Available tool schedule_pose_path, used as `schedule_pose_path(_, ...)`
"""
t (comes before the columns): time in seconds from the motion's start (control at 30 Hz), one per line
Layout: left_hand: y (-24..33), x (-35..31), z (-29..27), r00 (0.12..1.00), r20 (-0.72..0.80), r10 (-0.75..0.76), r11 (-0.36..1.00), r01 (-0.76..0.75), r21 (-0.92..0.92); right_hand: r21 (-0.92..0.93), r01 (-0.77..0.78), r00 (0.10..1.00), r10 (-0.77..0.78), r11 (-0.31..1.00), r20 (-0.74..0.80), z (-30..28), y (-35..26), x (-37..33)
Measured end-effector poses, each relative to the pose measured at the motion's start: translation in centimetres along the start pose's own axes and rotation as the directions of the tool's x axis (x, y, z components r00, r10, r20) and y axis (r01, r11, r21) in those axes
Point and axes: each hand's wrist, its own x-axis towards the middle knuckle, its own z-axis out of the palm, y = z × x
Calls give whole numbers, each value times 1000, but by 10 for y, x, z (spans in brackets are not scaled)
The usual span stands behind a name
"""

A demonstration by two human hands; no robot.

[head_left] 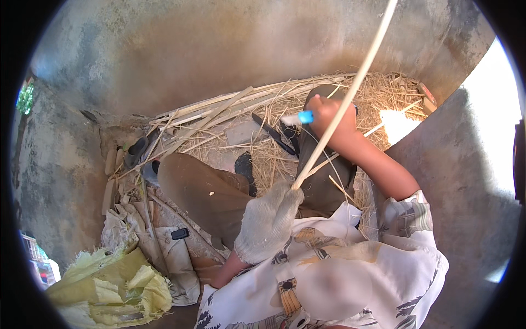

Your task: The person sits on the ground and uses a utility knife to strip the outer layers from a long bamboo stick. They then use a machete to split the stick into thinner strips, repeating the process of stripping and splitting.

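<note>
My left hand [268,223], in a pale knitted glove, is closed round the lower end of a long, light wooden strip [350,98]. The strip slants up to the right and runs out of the top of the picture. My bare right hand [331,118] is closed on a small tool [306,117] with a bright blue part and a whitish end pointing left; its exact kind I cannot tell. The strip crosses in front of the right forearm. A thin, curled sliver [335,164] hangs below that hand, over my leg.
I sit between rough concrete walls [230,49]. Shavings [383,93] and long split strips [203,109] cover the floor ahead. A dark long blade-like object [274,134] lies between my legs. On the left are grey shoes [137,152], a yellow woven sack [118,290] and a small black object [179,234].
</note>
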Motion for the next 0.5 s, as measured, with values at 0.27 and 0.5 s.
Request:
schedule_pose_path(0.27,17,38,-14,976,-156,-153,972,121,-200,322,-175,891,288,931,-351,-43,-21,12)
schedule_pose_path(0.5,7,46,6,960,-274,66,997,-52,57,199,-44,905,124,979,-408,-38,-22,44)
